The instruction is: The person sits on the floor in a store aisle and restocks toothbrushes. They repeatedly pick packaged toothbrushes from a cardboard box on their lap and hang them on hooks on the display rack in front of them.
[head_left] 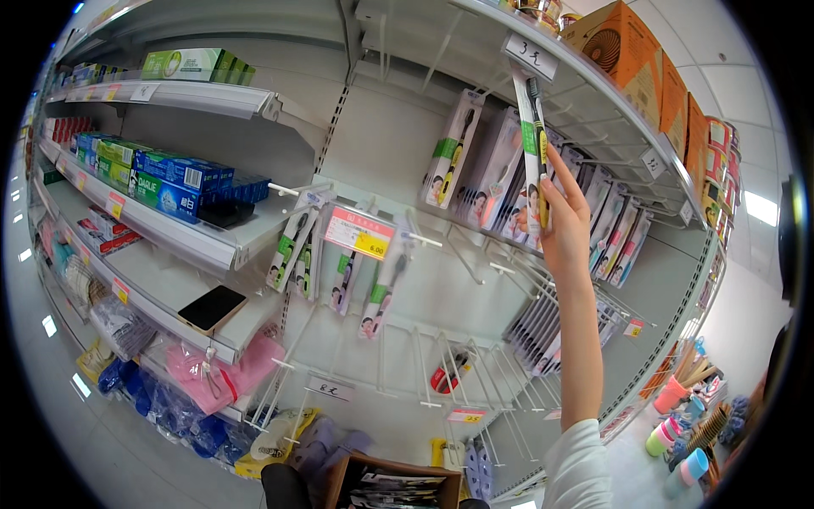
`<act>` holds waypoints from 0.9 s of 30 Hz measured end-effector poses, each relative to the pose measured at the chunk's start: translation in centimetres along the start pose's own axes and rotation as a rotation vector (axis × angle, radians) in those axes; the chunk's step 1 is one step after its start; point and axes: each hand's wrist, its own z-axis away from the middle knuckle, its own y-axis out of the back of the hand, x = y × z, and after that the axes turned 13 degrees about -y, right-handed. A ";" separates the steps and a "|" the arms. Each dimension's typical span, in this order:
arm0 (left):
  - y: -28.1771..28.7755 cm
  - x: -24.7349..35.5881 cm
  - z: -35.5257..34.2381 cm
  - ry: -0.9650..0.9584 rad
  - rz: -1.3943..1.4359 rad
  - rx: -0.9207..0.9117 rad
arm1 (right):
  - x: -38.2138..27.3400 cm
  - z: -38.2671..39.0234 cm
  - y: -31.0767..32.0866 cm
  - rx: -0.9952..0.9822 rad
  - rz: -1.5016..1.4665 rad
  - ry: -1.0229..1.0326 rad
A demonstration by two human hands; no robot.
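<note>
Several shelves (182, 96): they fill the left side in tiers, bent by the lens.
Back panel (369, 140): pale grey, behind rows of wire hooks (421, 239).
Orange boxes (619, 47): lined up on the top shelf at upper right, with tins (716, 165) beyond them.
Right arm (580, 348): raised from the lower edge, in a pale short sleeve (577, 467).
Brown box (339, 479): open at the lower edge, with many packs inside.
Pink bag (233, 373): hanging over the low left shelf's edge.
Blue boxes (165, 191): stacked beside green ones on a middle left shelf.
Right hand (568, 216): up at the hooks, fingers (568, 176) pinching the held pack by its lower part; the thumb cannot be told clearly.
Left hand: out of view, so its fingers' state cannot be told.
Hanging packs (454, 153): toothbrushes on hooks, behind and either side of the right hand.
Held pack (527, 140): a toothbrush, near upright, slightly tilted, in front of the hanging packs; whether a hook bears it cannot be told.
Phone (212, 307): dark, flat on a low left shelf.
White tag (532, 56): just above the held pack.
</note>
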 end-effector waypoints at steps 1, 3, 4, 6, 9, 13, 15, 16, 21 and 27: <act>-0.1 -0.2 0.0 -0.002 -0.022 -0.005 | 0.2 -0.1 0.3 -0.007 0.024 -0.001; -0.1 -0.2 0.0 -0.006 -0.068 -0.017 | 0.4 -0.4 0.9 -0.018 0.071 -0.003; 0.1 0.0 0.0 -0.006 -0.072 -0.030 | 0.3 -0.4 0.8 -0.032 0.049 -0.012; 0.7 0.7 -0.2 0.040 -0.077 -0.057 | -0.3 -0.4 0.2 -0.062 0.004 -0.032; 2.3 2.4 -0.7 0.165 -0.068 -0.090 | 0.1 -0.5 0.7 -0.096 -0.061 -0.074; 2.1 2.6 -1.1 0.271 -0.078 -0.125 | 1.0 -1.2 1.6 -0.097 -0.066 -0.120; 0.6 0.6 -1.2 0.107 -0.126 -0.198 | 1.1 -2.6 1.1 -0.029 -0.016 -0.168; 0.1 0.2 -1.2 0.109 -0.143 -0.192 | 1.4 -3.5 0.6 0.011 0.022 -0.194; 1.7 1.6 -2.6 0.077 -0.199 -0.381 | 4.1 -7.3 1.0 0.023 0.375 -0.313; -1.0 -1.9 -2.8 0.038 -0.164 -0.332 | 4.3 -2.1 3.5 0.196 0.906 0.206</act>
